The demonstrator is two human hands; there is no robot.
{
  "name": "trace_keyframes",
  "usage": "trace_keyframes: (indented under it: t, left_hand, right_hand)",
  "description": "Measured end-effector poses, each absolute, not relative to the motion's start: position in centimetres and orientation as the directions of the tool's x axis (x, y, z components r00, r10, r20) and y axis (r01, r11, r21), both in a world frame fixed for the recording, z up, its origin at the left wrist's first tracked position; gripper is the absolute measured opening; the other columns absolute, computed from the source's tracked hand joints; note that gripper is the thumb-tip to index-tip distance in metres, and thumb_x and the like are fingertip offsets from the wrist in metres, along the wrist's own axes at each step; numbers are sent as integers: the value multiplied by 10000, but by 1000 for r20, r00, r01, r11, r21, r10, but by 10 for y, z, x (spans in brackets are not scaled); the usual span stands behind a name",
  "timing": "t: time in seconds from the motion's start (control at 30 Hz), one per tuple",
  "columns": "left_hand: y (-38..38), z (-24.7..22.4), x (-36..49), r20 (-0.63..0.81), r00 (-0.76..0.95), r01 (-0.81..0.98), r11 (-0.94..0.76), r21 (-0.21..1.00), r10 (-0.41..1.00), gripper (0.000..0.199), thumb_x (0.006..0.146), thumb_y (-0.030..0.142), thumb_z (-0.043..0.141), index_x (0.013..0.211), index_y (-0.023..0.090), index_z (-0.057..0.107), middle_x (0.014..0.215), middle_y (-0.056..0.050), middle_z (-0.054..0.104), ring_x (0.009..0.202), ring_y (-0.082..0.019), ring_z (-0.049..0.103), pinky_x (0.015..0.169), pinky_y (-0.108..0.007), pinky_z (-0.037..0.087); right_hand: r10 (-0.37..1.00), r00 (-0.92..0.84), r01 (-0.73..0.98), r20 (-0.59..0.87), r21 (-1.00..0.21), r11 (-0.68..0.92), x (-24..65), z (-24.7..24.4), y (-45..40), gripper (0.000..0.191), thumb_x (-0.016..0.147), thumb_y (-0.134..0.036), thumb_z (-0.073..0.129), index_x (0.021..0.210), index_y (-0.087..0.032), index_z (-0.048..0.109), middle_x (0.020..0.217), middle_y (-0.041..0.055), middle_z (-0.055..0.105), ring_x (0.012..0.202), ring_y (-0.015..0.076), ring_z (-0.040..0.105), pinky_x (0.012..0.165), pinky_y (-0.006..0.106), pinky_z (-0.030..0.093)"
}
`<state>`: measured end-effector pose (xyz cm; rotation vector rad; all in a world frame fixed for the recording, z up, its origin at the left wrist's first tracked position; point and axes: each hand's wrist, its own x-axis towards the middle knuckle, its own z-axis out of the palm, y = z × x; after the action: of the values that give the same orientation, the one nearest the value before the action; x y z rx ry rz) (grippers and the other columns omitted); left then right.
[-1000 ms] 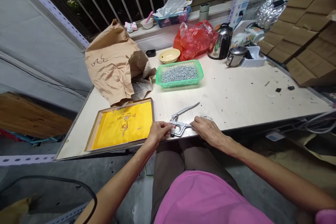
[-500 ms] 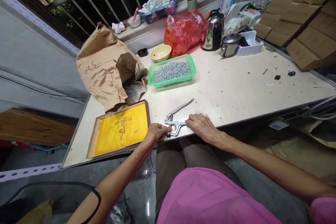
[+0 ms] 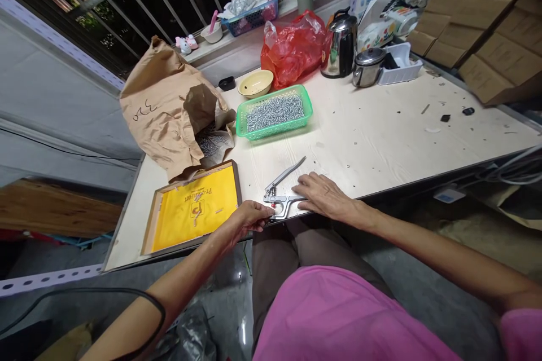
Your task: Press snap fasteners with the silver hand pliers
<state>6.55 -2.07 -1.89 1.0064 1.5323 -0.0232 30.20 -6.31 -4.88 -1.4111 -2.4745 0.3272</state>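
Metal snap-fastener pliers lie at the table's front edge, with their long upper handle pointing to the far right. My left hand is at the pliers' jaw end, its fingertips pinching the jaw and hiding part of it. My right hand rests on the tabletop beside the pliers, its fingers against the end of the lower handle. A green plastic basket full of small metal pins stands beyond the pliers.
A torn brown paper bag spills pins at the table's left. A yellow-lined wooden tray sits by my left hand. A red plastic bag, a steel kettle and a yellow bowl stand at the back.
The view has swung, so the table shifts left and upward in the picture. Both hands stay at the pliers, and my right fingers sit slightly closer over the lower handle.
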Motion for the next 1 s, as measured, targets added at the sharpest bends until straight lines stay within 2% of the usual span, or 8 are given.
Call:
trace_keyframes:
  t: [0.1, 0.17, 0.27, 0.47, 0.63, 0.8, 0.93, 1.0]
  left_hand:
    - [-20, -17, 67, -842, 92, 569, 666, 482, 531, 477, 407, 451, 858, 654, 108, 638, 490, 49, 527, 417, -47, 441, 438, -207, 384]
    - [-20, -16, 69, -847, 67, 579, 671, 463, 527, 438, 430, 425, 858, 622, 111, 621, 474, 49, 521, 408, -48, 441, 434, -207, 383]
    - [-18, -14, 73, -854, 43, 603, 668, 436, 519, 389, 471, 390, 851, 601, 114, 608, 462, 50, 517, 402, -46, 433, 434, -205, 376]
    - [-16, -12, 75, -859, 28, 633, 656, 411, 511, 384, 476, 390, 849, 604, 116, 612, 468, 49, 522, 404, -44, 432, 439, -207, 379]
    - [-18, -15, 72, -851, 61, 608, 656, 446, 522, 431, 444, 427, 852, 615, 116, 608, 460, 50, 519, 404, -48, 432, 432, -209, 380]
    - [-22, -18, 70, -832, 83, 582, 651, 488, 549, 477, 440, 486, 839, 615, 121, 587, 474, 55, 505, 410, -48, 425, 436, -211, 381]
    - [-29, -18, 69, -806, 55, 631, 606, 485, 589, 360, 641, 446, 745, 729, 123, 612, 538, 47, 512, 437, -65, 436, 469, -230, 403]
    - [-35, -15, 70, -697, 49, 763, 423, 488, 715, 282, 760, 412, 641, 762, 130, 624, 574, 25, 522, 495, -97, 479, 517, -251, 423]
  right_hand:
    - [860, -499, 802, 107, -317, 506, 306, -44, -47, 673, 789, -513, 627, 1332, -166, 436, 1419, 193, 344, 1276, 333, 318, 978, 464, 318]
    - [845, -531, 804, 52, -285, 523, 307, -43, -32, 857, 722, -608, 644, 1389, -143, 372, 1474, 222, 257, 1352, 378, 195, 1039, 528, 230]
    - [802, -597, 783, -35, -245, 572, 306, -45, -13, 979, 651, -692, 641, 1397, -124, 358, 1442, 240, 315, 1348, 399, 204, 1051, 573, 185]
    - [774, -633, 751, -17, -257, 608, 302, -45, -4, 889, 654, -668, 648, 1319, -117, 436, 1287, 208, 492, 1169, 354, 426, 1015, 567, 240]
    - [794, -608, 764, -11, -281, 581, 302, -33, -16, 812, 703, -557, 682, 1340, -134, 407, 1209, 159, 555, 1100, 311, 462, 976, 478, 282]
    - [811, -584, 768, 4, -319, 555, 301, -28, -25, 621, 780, -453, 654, 1295, -172, 451, 1138, 125, 593, 1040, 273, 474, 919, 414, 274]
    - [812, -582, 762, 29, -329, 558, 299, -32, -29, 500, 807, -411, 638, 1226, -177, 500, 1098, 108, 606, 1011, 256, 469, 850, 370, 274]
    - [815, -577, 760, 47, -333, 557, 299, -35, -30, 497, 809, -405, 637, 1227, -174, 500, 1099, 105, 607, 1002, 254, 468, 833, 365, 270]
